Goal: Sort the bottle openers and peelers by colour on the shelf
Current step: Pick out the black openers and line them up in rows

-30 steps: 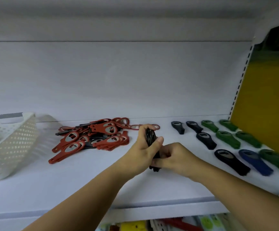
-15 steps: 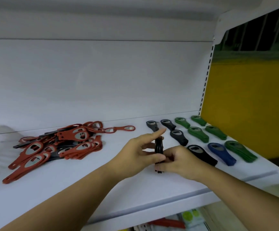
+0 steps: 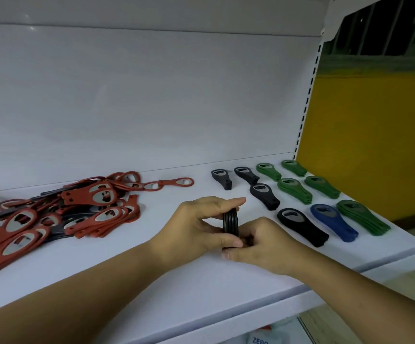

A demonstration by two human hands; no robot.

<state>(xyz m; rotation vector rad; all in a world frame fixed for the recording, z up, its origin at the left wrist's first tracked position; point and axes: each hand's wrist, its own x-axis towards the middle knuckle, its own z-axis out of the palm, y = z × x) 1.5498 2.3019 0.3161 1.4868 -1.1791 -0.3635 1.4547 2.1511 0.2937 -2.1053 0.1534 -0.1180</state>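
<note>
A stack of black bottle openers stands on edge on the white shelf, held between both hands. My left hand grips it from the left, index finger stretched over the top and thumb below. My right hand holds its lower end from the right, fingers curled. A heap of red openers with a few dark ones underneath lies at the left. At the right, sorted stacks lie in rows: black openers, a blue stack and green stacks.
The shelf's front edge runs below my forearms. The white back panel closes the rear. A perforated upright and a yellow wall bound the right side. Packaged goods show on the level below.
The view has swung right, so the white basket at the left is out of sight. My left hand slid down the black stack, its index finger now lying across the top.
</note>
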